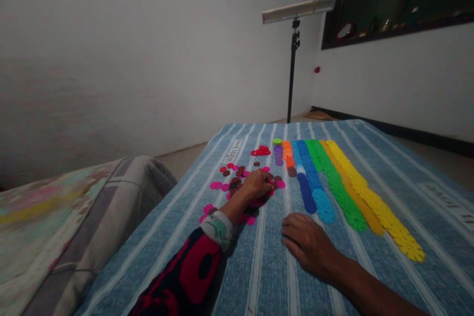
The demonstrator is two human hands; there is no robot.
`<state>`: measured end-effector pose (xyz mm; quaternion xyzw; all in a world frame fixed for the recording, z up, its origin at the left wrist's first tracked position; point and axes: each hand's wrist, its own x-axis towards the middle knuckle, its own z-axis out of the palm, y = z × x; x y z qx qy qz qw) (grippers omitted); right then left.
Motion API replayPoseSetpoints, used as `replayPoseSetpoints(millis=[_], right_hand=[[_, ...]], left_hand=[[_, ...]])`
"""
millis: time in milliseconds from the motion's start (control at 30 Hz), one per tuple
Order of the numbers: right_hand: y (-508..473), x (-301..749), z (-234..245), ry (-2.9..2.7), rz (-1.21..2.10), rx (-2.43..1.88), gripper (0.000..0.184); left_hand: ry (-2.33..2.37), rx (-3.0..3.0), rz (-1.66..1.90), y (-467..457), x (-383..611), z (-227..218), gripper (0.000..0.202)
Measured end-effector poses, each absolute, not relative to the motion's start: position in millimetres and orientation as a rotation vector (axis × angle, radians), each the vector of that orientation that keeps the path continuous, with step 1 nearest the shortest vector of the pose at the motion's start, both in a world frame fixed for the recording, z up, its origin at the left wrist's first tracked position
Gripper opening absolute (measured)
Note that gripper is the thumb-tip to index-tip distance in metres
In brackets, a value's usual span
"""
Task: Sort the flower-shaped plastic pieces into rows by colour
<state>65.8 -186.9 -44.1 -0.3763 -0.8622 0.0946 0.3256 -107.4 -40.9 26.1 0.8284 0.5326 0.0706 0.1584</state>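
My left hand reaches forward over a loose pile of pink and brown plastic discs, its fingers curled down onto them; what they grip is hidden. My right hand rests flat on the blue striped cloth, fingers slightly bent, holding nothing. To the right of the pile, discs lie sorted in rows by colour: purple, orange, blue, green and yellow. A small red cluster lies further back.
A folded grey and patterned blanket lies at the left of the cloth. A black stand with a light bar rises behind the cloth against the white wall. A dark shelf recess is at upper right.
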Motion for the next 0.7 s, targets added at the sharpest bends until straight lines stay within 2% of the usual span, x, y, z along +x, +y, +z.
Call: replayPoseSetpoints(millis=[300,467,700], right_hand=[[-185,67,-46,-2.262,0.224,-0.982,0.009],[-185,65,-45,-2.261,0.252,-0.983,0.008],[-186,64,-44,-2.252,0.251,-1.004,0.009]], left_hand=[[1.671,2.367,0.193,-42,-89,23,0.011],[1.581,2.166,0.411,-31,-96,14,0.004],[1.524,1.969,0.58,-7,-93,18,0.013]])
